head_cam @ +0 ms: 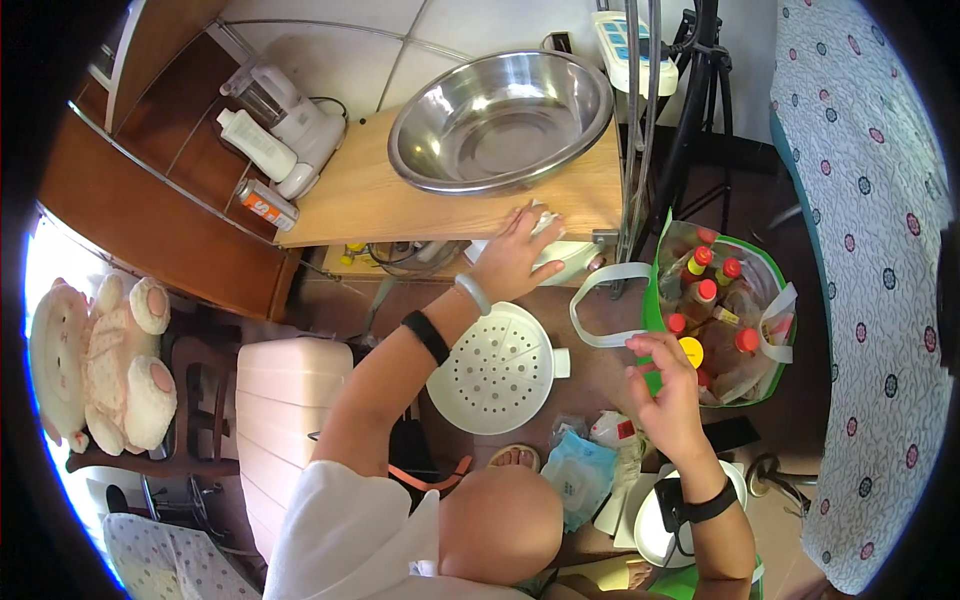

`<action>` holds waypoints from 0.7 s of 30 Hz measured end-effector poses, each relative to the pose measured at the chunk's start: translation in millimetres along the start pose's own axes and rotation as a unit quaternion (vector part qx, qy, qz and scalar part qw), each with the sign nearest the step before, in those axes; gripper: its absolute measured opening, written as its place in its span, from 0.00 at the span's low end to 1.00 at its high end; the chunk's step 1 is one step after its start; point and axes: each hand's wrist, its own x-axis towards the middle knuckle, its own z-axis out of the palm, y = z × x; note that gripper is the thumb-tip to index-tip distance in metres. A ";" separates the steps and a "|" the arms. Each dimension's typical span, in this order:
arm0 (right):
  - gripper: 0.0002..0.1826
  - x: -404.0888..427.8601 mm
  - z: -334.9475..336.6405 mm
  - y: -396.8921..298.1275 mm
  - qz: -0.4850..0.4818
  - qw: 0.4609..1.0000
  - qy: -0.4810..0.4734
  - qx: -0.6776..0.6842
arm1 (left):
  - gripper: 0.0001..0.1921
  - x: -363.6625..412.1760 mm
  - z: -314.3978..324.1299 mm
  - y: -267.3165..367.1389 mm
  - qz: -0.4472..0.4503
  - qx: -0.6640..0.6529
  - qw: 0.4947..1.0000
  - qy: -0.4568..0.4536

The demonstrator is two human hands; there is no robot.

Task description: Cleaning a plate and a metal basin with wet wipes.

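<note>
My left hand presses a crumpled white wipe onto the front edge of a light wooden shelf board. A large stainless steel basin stands on that board, just beyond the hand. My right hand is raised with its fingers apart and slightly bent, and nothing shows in it. It is nearest to the white handle of a green-edged bag. Below my left hand, a round white plastic tray with holes lies on the floor.
A white blender, a white bottle and a spray can occupy the shelf's left side. Several red-capped bottles fill the bag. A blue wipes packet lies near my knee. A pink case stands left; a power strip hangs upper right.
</note>
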 end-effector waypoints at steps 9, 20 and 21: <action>0.14 -10.9 -14.5 8.1 0.029 0.999 -0.010 -0.015 | 0.29 -69.2 -10.7 -91.0 -0.311 0.171 0.935 0.019; 0.11 -12.4 -20.3 10.3 0.004 1.000 0.006 -0.028 | 0.26 -14.9 1.1 2.3 -0.093 -0.086 0.991 0.049; 0.11 -11.9 -21.1 9.1 -0.003 1.000 0.010 -0.029 | 0.25 -20.8 1.5 -6.8 -0.110 -0.059 0.991 0.044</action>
